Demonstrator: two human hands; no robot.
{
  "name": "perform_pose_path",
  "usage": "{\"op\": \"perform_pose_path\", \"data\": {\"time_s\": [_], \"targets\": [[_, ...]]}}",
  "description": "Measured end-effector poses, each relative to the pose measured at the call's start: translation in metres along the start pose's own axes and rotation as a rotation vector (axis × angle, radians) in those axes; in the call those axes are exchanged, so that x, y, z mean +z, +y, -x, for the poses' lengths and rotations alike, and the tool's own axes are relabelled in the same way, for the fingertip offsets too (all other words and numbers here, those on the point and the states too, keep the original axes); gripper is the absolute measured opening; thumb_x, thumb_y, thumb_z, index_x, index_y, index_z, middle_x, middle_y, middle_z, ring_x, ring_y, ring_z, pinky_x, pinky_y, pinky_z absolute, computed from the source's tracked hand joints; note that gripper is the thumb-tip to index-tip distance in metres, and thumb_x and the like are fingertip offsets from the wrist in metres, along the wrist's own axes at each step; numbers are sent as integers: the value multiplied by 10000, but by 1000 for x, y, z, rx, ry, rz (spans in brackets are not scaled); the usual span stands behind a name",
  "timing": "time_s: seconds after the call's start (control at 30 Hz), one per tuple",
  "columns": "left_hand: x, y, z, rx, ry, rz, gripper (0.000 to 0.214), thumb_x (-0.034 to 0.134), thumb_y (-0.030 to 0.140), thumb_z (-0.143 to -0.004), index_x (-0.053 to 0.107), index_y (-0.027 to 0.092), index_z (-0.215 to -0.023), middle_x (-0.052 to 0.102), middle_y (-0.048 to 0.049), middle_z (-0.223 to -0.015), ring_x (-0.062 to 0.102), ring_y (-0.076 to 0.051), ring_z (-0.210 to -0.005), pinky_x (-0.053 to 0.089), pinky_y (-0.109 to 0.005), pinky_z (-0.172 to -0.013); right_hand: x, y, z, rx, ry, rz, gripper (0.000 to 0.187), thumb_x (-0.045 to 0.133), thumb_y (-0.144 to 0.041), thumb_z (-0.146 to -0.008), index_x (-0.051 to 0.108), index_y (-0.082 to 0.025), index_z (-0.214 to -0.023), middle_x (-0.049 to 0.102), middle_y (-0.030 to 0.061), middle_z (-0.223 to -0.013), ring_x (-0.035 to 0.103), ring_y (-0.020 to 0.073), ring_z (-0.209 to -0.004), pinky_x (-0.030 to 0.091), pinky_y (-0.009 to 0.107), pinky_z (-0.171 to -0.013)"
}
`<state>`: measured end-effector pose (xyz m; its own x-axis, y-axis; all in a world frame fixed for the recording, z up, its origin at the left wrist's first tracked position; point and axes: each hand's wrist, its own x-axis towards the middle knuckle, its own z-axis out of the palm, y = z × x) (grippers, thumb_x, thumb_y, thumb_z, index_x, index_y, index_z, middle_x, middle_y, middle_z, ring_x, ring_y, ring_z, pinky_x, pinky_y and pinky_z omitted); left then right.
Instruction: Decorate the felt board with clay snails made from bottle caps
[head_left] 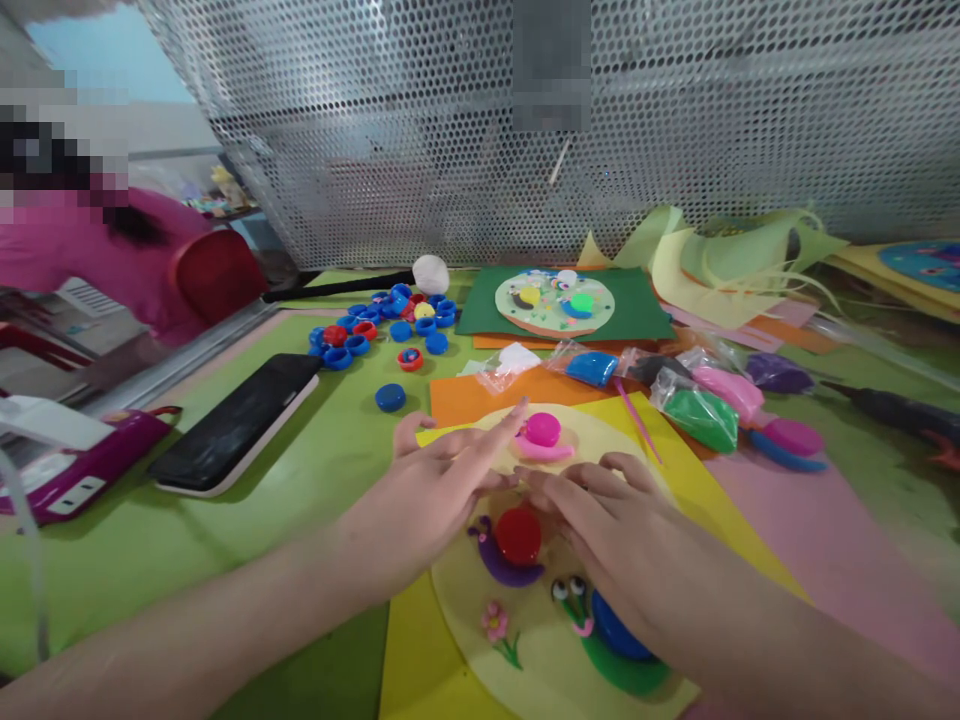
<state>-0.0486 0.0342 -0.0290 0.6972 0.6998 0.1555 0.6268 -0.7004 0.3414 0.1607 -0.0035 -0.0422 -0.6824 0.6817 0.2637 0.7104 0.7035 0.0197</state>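
Observation:
Both hands are over a cream paper circle (pixel 461 610) bearing clay snails. My left hand (pixel 450 475) has its index finger stretched towards the pink snail (pixel 544 430), with the thumb apart from it. My right hand (pixel 607 515) is closed, its fingertips bent down close to my left thumb; anything small between them is hidden. Just below the fingertips lies a purple snail with a red bottle-cap shell (pixel 518 537). A green snail with a blue cap shell (pixel 619 630) is partly covered by my right hand. A pink clay flower (pixel 495 622) is at lower left on the circle.
Blue and red bottle caps (pixel 401 330) lie at the back left, near a phone (pixel 240 425). Bagged clay (pixel 701 418) and a pink stick (pixel 637 420) are on the right. A decorated circle on green card (pixel 480 305) lies behind. A person in pink (pixel 142 260) is at far left.

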Motion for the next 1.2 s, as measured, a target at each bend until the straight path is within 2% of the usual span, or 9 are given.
{"op": "perform_pose_path", "data": {"time_s": [0.13, 0.23, 0.37, 0.47, 0.57, 0.7, 0.8, 1.07, 1.2], "targets": [[3, 2, 2, 97, 7, -91, 740, 334, 30, -865, -40, 298, -1444, 698, -21, -1029, 524, -234, -1152, 189, -523, -1063, 0, -2, 0, -8, 24, 33, 420, 477, -50, -705, 569, -143, -1104, 656, 83, -934, 577, 229, -777, 459, 432, -742], [3, 3, 3, 129, 0, -119, 740, 318, 18, -874, -75, 285, -1441, 702, -18, -1010, 496, -233, -1182, 137, -552, -1068, -1, -3, 0, -21, 9, 22, 498, 470, -29, -659, 557, -106, -1143, 653, 99, -964, 585, 246, -808, 450, 455, -783], [3, 3, 3, 99, -25, -143, 753, 310, 4, -870, -115, 271, -1432, 706, -8, -983, 490, -240, -1185, 200, -573, -1044, -5, -2, 1, 34, -88, -112, 564, 441, -38, -705, 462, -74, -1268, 653, 113, -968, 584, 256, -858, 438, 470, -809], [2, 3, 3, 58, -42, -160, 749, 310, 7, -865, -113, 259, -1429, 671, -38, -1084, 497, -231, -1178, 266, -534, -1038, -8, 0, 0, 86, -131, -209, 557, 396, -26, -743, 432, -86, -1295, 647, 118, -1010, 577, 250, -890, 421, 477, -833], [1, 4, 2, 35, -70, -157, 734, 317, 18, -867, -95, 252, -1428, 653, -55, -1121, 511, -224, -1160, 289, -518, -1035, -9, 0, -1, 127, -140, -280, 555, 372, -15, -742, 432, -90, -1289, 654, 112, -990, 578, 249, -896, 409, 473, -837], [1, 5, 2, 15, -43, -146, 733, 326, 38, -878, -103, 268, -1425, 684, -30, -1029, 550, -218, -1110, 243, -560, -1043, -8, 0, -1, 169, -85, -340, 527, 366, -14, -725, 461, -113, -1234, 660, 81, -923, 582, 231, -843, 405, 453, -808], [1, 6, 3, 14, -17, -156, 740, 351, 63, -884, -114, 257, -1428, 701, -20, -960, 589, -217, -1052, 219, -553, -1052, -6, 1, -1, 158, -45, -328, 519, 356, -21, -733, 448, -114, -1235, 657, 78, -895, 581, 229, -845, 401, 440, -794], [-3, 8, 4, 35, -35, -151, 739, 364, 98, -907, -148, 244, -1419, 712, -14, -939, 610, -225, -1017, 267, -508, -995, -2, 1, 2, 102, -90, -241, 631, 381, -43, -738, 312, -108, -1362, 634, 120, -1059, 583, 227, -925, 368, 468, -874], [-5, 9, 5, 42, -50, -140, 744, 356, 67, -896, -145, 255, -1414, 718, 0, -897, 605, -232, -1030, 240, -527, -981, -2, 1, 3, 89, -125, -210, 629, 379, -32, -722, 355, -108, -1346, 632, 118, -1077, 569, 238, -974, 358, 492, -901]]}}
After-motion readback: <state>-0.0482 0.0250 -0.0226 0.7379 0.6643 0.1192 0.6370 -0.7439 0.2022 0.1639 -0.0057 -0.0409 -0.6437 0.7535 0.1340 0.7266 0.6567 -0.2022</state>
